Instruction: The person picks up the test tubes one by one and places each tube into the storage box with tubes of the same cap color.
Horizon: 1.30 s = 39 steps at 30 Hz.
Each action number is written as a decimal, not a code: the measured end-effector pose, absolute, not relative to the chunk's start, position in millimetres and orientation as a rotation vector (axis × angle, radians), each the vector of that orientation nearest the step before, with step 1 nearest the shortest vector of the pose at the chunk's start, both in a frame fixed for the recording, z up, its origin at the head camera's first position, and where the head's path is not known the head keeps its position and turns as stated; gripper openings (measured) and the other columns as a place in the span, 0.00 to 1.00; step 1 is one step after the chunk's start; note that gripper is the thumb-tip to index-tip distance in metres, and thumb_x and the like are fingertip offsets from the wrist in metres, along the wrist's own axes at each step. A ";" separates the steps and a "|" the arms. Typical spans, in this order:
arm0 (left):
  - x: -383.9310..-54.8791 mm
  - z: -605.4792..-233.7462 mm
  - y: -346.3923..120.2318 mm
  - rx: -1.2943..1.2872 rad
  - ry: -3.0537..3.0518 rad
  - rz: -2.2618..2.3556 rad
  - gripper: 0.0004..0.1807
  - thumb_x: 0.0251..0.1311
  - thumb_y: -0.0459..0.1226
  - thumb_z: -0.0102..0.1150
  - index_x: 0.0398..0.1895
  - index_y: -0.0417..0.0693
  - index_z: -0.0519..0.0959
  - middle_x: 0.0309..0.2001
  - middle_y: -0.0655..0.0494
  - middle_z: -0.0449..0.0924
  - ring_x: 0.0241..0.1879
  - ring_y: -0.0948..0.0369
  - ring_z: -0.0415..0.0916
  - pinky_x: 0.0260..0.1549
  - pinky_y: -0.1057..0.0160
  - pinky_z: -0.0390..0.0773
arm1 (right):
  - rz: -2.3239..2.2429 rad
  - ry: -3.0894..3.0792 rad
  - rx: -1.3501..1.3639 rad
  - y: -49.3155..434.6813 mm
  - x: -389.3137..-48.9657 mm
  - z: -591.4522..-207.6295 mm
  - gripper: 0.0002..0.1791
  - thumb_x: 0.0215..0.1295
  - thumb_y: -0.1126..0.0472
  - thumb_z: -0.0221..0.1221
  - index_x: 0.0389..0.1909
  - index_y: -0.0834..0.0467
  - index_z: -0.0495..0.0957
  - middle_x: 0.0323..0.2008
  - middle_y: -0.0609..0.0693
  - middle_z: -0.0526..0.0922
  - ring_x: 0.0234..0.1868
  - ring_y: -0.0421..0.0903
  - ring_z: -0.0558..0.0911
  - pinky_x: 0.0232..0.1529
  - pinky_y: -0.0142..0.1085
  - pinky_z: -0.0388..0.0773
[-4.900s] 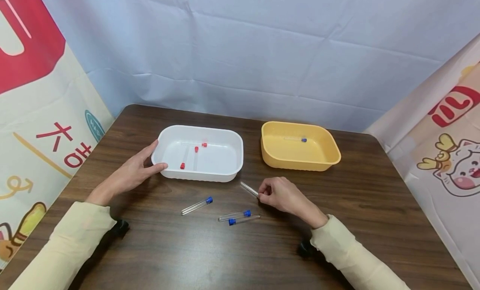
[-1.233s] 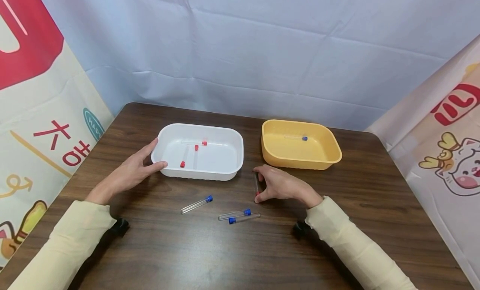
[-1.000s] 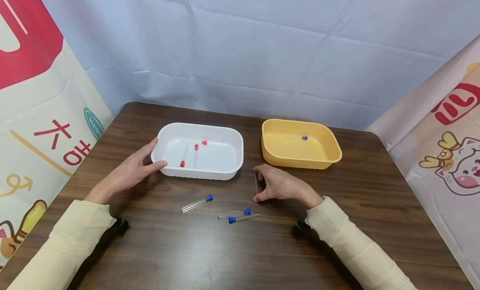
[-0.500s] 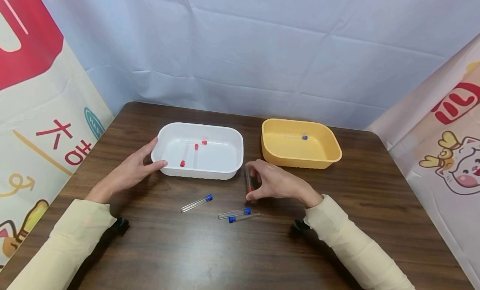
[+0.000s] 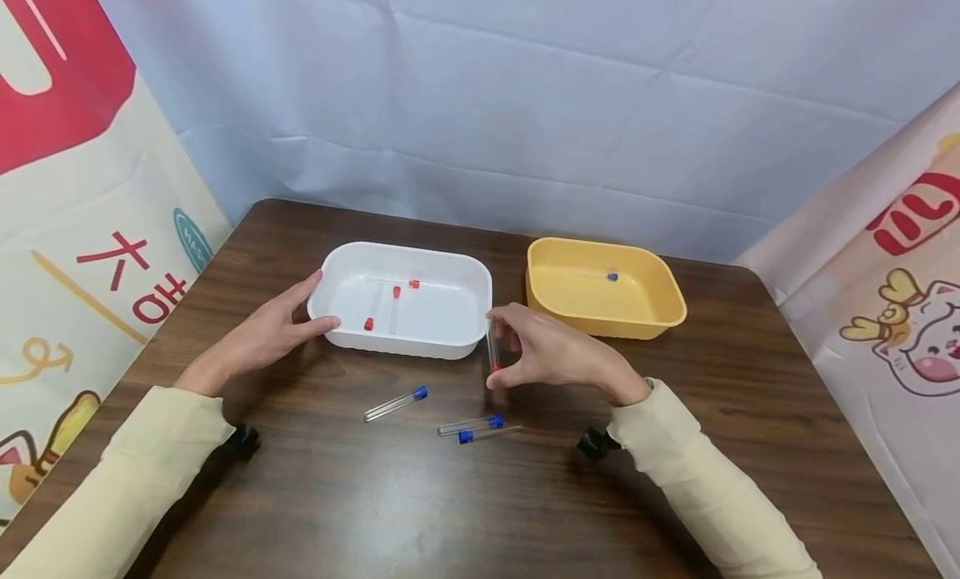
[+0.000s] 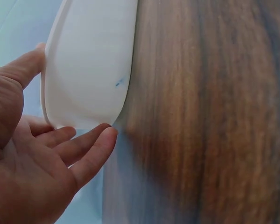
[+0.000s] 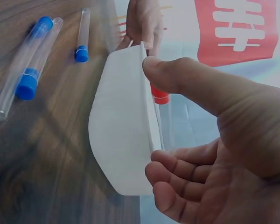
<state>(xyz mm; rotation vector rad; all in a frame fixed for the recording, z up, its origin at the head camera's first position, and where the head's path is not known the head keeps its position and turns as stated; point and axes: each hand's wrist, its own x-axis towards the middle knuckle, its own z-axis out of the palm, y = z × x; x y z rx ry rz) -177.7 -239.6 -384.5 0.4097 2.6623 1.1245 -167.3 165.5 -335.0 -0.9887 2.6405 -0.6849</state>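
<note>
My right hand (image 5: 558, 350) pinches a clear test tube (image 5: 492, 344) with a red cap lengthwise between thumb and fingertips. It is right beside the right end of a white tray (image 5: 405, 346); in the right wrist view the red cap (image 7: 161, 97) shows under the thumb, partly behind the tray's rim. At the tray's left end my left hand (image 5: 270, 329) rests on the corner, thumb by the front rim and fingers spread against the outer wall. Several red-capped test tubes lie inside this tray, among them one with its cap (image 5: 369, 324) toward the front.
A yellow tray (image 5: 607, 316) stands right of the white one, with a blue-capped test tube (image 5: 612, 277) inside. Nearer me on the wooden table (image 5: 375, 504) lie three blue-capped test tubes, one (image 5: 395, 404) apart at left. A pale cloth (image 5: 510, 121) hangs behind.
The right hand has turned the tube, bringing its red cap into view, and carried it left and away from me to the white tray's right end. The left hand stays on the tray.
</note>
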 end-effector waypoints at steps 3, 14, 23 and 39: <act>-176.6 -384.5 -239.8 0.398 2.661 1.123 0.54 0.72 0.57 0.59 0.84 0.41 0.37 0.83 0.41 0.37 0.80 0.42 0.41 0.73 0.35 0.50 | -0.692 2.642 -0.993 162.5 -170.9 -330.8 0.37 0.51 0.48 0.80 0.54 0.62 0.73 0.37 0.50 0.77 0.39 0.49 0.77 0.39 0.38 0.76; -176.7 -387.4 -241.0 0.404 2.661 1.146 0.54 0.73 0.56 0.59 0.84 0.41 0.38 0.83 0.42 0.38 0.80 0.42 0.41 0.74 0.36 0.50 | -0.766 2.612 -0.984 141.1 -194.4 -321.1 0.44 0.53 0.49 0.79 0.64 0.67 0.70 0.44 0.51 0.77 0.45 0.54 0.80 0.44 0.38 0.76; -176.8 -386.4 -240.3 0.399 2.667 1.145 0.53 0.73 0.55 0.59 0.84 0.43 0.38 0.83 0.41 0.38 0.80 0.42 0.41 0.74 0.36 0.50 | -0.758 2.596 -0.981 118.6 -216.0 -320.9 0.44 0.55 0.48 0.77 0.66 0.65 0.70 0.45 0.49 0.78 0.47 0.51 0.79 0.44 0.39 0.76; -178.1 -388.0 -239.8 0.396 2.662 1.156 0.53 0.73 0.55 0.59 0.84 0.41 0.39 0.83 0.41 0.39 0.80 0.42 0.42 0.74 0.36 0.50 | -0.779 2.559 -0.915 89.4 -245.3 -336.7 0.51 0.58 0.49 0.76 0.74 0.67 0.63 0.48 0.52 0.79 0.48 0.52 0.78 0.42 0.36 0.76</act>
